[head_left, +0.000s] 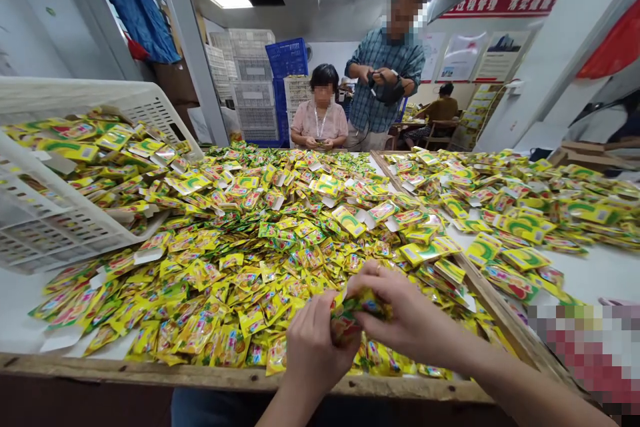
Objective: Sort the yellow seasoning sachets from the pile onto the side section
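My left hand (317,340) is closed around a small printed box (345,325) with red and green showing, just above the table's front edge. From the right, my right hand (400,307) meets it, fingers closed on small yellow-green sachets (373,303) at the box's upper end. Fingers partly cover both, so how far the sachets sit inside the box is hidden. Beneath and beyond my hands spreads a deep heap of loose yellow sachets (210,313). Flat yellow boxes (350,220), several with white flaps open, lie on top of the heap.
A white plastic crate (65,220) tipped on its side spills boxes at left. Wooden strips edge the table (200,373) and divide it (480,287); more boxes (525,227) lie right. Across the table one person (320,123) sits and another (387,80) stands. Crates (255,93) are stacked behind.
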`<state>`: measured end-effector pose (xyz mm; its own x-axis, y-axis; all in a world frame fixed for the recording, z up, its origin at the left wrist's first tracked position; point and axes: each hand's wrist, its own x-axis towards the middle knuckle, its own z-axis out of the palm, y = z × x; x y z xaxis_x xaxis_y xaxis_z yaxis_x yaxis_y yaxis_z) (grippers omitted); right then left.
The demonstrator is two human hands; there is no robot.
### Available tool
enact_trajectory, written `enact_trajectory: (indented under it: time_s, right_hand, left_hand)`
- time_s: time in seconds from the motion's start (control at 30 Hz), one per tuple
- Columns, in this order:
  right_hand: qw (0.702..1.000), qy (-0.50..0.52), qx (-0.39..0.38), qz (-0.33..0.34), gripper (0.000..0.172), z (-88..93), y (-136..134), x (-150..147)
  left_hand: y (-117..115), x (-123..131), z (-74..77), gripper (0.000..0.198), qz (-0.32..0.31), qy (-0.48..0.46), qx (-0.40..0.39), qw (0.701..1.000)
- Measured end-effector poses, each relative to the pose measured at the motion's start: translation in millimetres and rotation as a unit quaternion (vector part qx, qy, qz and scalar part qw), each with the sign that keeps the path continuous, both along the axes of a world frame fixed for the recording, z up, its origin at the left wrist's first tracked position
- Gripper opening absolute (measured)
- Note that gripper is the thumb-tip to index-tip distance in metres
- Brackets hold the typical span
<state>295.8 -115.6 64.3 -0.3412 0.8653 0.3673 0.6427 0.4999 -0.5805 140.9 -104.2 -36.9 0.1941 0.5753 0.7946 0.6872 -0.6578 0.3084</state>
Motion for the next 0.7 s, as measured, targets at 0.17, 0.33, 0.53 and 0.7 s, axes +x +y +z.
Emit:
enact_trajectory:
  time_s: [0.17,0.33,0.53,0.7]
  right_hand:
    - [0.997,0.01,-0.082,0.0,0.017,-8.9,2,-1]
    - [0.991,0.073,-0.064,-0.092,0.034,-23.7,4,-3]
    - [0.989,0.116,0.06,-0.073,0.029,-41.0,6,-5]
    - [0.979,0.093,0.139,-0.114,0.015,-57.6,-1,-10]
  left_hand:
    - [2,0,-14.4,0.03,-0.01,-0.009,-0.003,1.0]
    - [3,2,-25.8,0.035,0.027,-0.042,0.001,0.999]
    - [1,7,-24.4,0.038,-0.041,-0.096,-0.079,0.991]
    - [0,2,-22.9,0.04,-0.01,-0.111,-0.09,0.99]
